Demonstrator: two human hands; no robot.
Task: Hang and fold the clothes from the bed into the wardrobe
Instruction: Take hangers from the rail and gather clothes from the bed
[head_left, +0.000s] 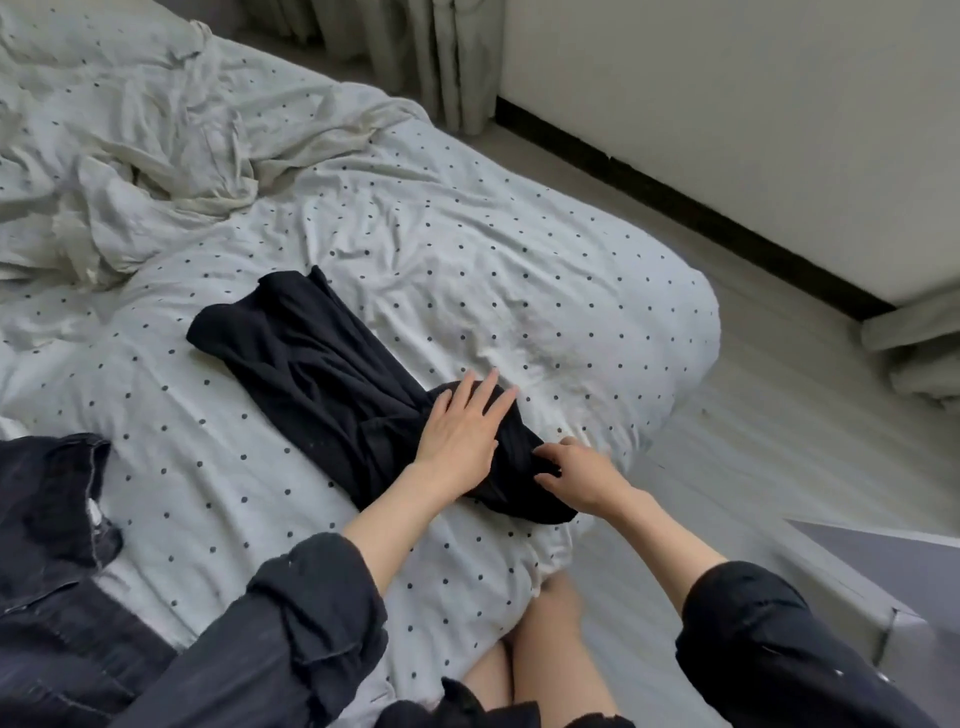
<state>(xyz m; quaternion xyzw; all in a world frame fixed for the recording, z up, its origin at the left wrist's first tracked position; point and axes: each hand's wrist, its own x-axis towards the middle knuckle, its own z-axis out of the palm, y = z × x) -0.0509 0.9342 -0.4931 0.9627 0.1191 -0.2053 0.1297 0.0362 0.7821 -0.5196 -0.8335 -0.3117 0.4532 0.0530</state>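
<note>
Head view, looking down over your two dark sleeves, pushed up to the forearms, and your bare knees at the bed's near edge. Your right hand sits at the near end of the black garment, fingers curled and pinching a fold of the cloth. Your left hand lies flat on the same garment just beside it, fingers straight and spread, pressing the fabric down without gripping.

The black garment is folded lengthwise into one long narrow band. Its long axis runs diagonally: near end by your hands at lower right, far end pointing up and to the left toward the rumpled bedding. The far end is broader and squared off; the near end is bunched under your hands. Cloth is plain, matte, soft-looking, with lengthwise creases. It rests on the middle of the bed, on a pale sheet with small dark dots.

Count: one black garment in work; one dark denim piece heaped at the lower left edge, well apart from it.

Farther off, a crumpled pale duvet at upper left. Beyond the bed, grey floor, a white wall with dark skirting, curtain hems.
</note>
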